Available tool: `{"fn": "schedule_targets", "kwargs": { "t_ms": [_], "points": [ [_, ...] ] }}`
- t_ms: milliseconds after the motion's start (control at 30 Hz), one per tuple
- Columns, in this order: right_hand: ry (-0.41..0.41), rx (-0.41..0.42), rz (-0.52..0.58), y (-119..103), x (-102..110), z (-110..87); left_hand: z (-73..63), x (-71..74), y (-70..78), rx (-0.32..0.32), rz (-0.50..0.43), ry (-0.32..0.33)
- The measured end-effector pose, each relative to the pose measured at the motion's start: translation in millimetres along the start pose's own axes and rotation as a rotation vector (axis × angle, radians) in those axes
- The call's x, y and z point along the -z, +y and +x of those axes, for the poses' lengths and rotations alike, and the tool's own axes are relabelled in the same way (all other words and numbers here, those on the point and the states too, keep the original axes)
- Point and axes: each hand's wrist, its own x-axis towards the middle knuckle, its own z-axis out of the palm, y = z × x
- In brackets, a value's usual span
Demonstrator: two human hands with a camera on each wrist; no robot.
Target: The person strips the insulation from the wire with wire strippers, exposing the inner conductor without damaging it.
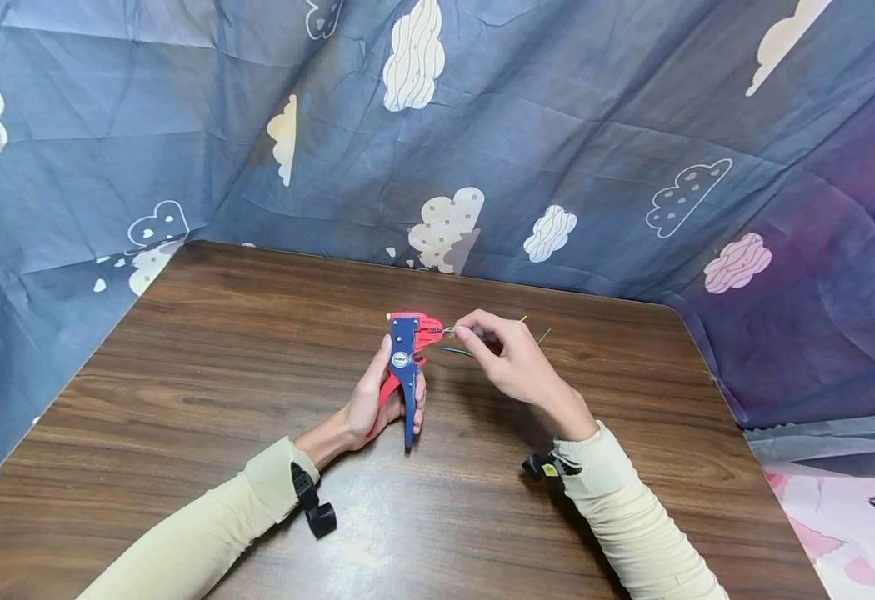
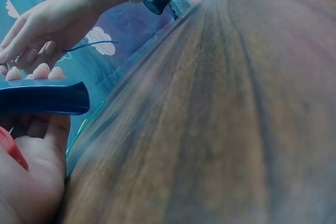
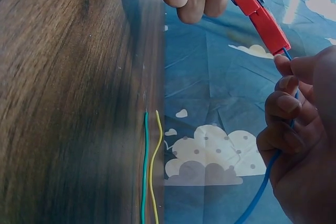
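My left hand (image 1: 375, 402) grips a wire stripper (image 1: 405, 367) with a blue body and red jaws, held upright above the table. Its handles stand apart, with the fingers round them. A blue wire (image 3: 259, 193) is pinched between the thumb and forefinger of my right hand (image 1: 511, 354). The wire's tip meets the red nose of the stripper; the right wrist view does not show how far in it goes. Below the right hand lie a green wire (image 3: 145, 166) and a yellow wire (image 3: 153, 167), side by side on the table.
The wooden table (image 1: 205, 375) runs back to a blue cloth backdrop (image 1: 347, 167) with cloud prints. Black straps with small cameras sit on both wrists. Pink and white printed material (image 1: 850, 533) shows beyond the table's right edge.
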Motion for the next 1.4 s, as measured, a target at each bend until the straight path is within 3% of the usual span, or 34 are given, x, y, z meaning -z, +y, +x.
{"fn": "schedule_targets", "kwargs": {
  "t_ms": [867,1400],
  "points": [
    [-0.039,-0.029,0.033,-4.7,-0.5,0.6,-2.2,-4.4,1.0,-0.010,0.065,0.087],
    [-0.026,-0.008,-0.006,-1.1,4.0,-0.8,2.5,2.7,-1.4,0.007,-0.032,-0.041]
  ]
}}
